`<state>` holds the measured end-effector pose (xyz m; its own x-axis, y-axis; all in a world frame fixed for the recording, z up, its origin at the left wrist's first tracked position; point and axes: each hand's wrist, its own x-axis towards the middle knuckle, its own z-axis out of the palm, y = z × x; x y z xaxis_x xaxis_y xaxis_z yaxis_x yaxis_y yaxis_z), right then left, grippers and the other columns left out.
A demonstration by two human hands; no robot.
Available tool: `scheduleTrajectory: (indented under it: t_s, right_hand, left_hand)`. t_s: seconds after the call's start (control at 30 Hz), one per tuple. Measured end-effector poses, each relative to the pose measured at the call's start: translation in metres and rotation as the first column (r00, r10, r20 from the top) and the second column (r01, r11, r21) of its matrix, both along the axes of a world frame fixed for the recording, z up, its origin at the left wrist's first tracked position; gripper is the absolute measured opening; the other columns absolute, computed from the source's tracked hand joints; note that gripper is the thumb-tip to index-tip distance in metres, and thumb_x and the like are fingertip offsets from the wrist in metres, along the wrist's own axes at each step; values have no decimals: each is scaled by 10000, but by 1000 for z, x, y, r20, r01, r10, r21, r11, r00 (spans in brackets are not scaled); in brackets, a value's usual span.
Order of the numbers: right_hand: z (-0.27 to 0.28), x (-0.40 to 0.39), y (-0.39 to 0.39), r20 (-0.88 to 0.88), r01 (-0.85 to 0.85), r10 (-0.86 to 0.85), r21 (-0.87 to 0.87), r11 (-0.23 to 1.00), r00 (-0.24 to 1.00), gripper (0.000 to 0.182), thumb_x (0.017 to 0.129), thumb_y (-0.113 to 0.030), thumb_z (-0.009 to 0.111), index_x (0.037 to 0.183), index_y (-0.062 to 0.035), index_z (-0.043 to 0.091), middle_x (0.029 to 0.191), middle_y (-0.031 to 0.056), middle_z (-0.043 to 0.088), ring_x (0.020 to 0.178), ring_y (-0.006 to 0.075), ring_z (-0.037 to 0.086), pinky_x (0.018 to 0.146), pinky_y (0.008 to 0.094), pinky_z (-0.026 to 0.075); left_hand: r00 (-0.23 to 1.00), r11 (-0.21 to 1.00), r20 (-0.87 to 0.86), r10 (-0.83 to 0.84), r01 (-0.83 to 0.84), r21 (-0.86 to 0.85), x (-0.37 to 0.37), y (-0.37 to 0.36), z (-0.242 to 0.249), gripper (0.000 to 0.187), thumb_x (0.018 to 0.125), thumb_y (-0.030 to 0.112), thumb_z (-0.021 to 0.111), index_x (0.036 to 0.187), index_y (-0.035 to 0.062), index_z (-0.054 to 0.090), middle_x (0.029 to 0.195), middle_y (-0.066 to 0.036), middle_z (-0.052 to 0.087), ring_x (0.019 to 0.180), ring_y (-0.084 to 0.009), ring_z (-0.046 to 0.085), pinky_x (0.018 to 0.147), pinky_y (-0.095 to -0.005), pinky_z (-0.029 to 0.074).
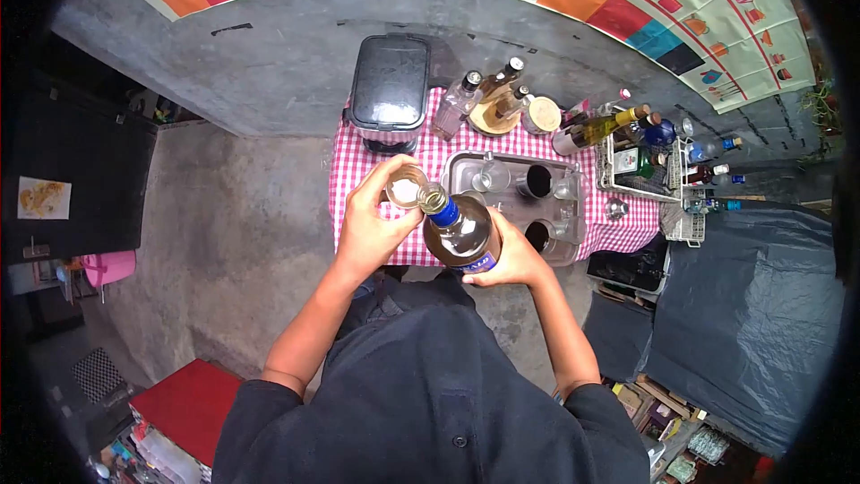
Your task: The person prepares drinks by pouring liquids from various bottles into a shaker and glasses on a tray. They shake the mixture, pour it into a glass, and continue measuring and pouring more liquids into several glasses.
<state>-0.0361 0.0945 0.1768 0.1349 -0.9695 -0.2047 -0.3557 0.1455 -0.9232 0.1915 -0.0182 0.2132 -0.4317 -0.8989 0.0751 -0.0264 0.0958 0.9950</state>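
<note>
My left hand [378,224] is wrapped round a clear drinking glass [405,185], held up above the table. In my right hand [517,255] is a dark bottle [461,235] with a blue neck band and a blue label, gripped round its body. The bottle is uncapped and tilts toward the glass, its mouth right at the glass's rim. Below and to the right, a metal tray [575,242] carries a glass mug [490,177], a dark-filled glass [536,181] and other glasses.
A black lidded bin [391,81] stands at the back left of the checkered tablecloth [354,181]. Several bottles, among them a square clear bottle [458,108], line the back. A white wire rack [638,181] with bottles is at the right. The wall [269,63] rises behind.
</note>
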Motion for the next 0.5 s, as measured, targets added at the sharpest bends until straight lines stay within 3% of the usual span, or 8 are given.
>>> scheduleTrajectory:
  t_s: [0.3, 0.43, 0.5]
  right_hand:
    - [-72, 61, -47, 83, 91, -86, -63, 994, 993, 1050, 535, -286, 948, 1381, -34, 380, 1321, 165, 559, 1258, 271, 543, 1075, 397, 426]
    - [-101, 81, -72, 127, 133, -125, -55, 990, 984, 992, 533, -294, 943, 1333, -55, 407, 1265, 176, 592, 1209, 298, 585, 1039, 410, 464]
    - [-116, 86, -84, 50, 133, -128, -110, 985, 990, 1004, 528, -250, 945, 1340, -53, 389, 1233, 139, 600, 1181, 248, 595, 1020, 386, 475]
  left_hand:
    - [990, 983, -37, 135, -129, 133, 28, -31, -40, 537, 799, -95, 673, 1300, 15, 514, 1206, -83, 608, 1135, -161, 596, 995, -315, 481]
    - [985, 988, -107, 133, -123, 96, 40, -51, -71, 535, 805, -98, 616, 1316, 18, 504, 1224, -94, 601, 1164, -169, 592, 1000, -316, 486]
    - [987, 987, -74, 141, -135, 84, 43, -59, -81, 545, 804, -101, 615, 1323, 16, 495, 1231, -96, 599, 1170, -174, 589, 1005, -318, 484]
